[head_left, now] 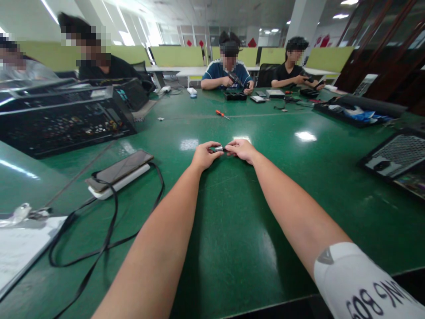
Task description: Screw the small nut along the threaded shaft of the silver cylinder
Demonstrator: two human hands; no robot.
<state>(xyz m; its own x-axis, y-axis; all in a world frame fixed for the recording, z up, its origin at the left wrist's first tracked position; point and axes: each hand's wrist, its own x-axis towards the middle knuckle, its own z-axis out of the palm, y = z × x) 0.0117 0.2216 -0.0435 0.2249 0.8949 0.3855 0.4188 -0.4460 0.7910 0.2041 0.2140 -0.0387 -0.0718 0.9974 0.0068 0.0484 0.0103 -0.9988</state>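
My left hand (206, 156) pinches a small silvery metal cylinder (218, 149) between thumb and fingers, just over the green table. From the other side, my right hand (243, 149) closes its fingertips on a small dark piece (225, 149) at the cylinder's right end. Whether the two pieces are joined I cannot make out. Both arms reach forward, and the hands nearly meet at the middle of the view. An orange-handled screwdriver (220, 114) lies on the table beyond them.
A phone (121, 168) rests on a white power strip (99, 193), with a looping black strap (108, 239) nearby. At left are a clipboard (23, 248) and an open computer case (66, 122). A meshed metal panel (403, 155) lies right. Several people sit around the green table (232, 212).
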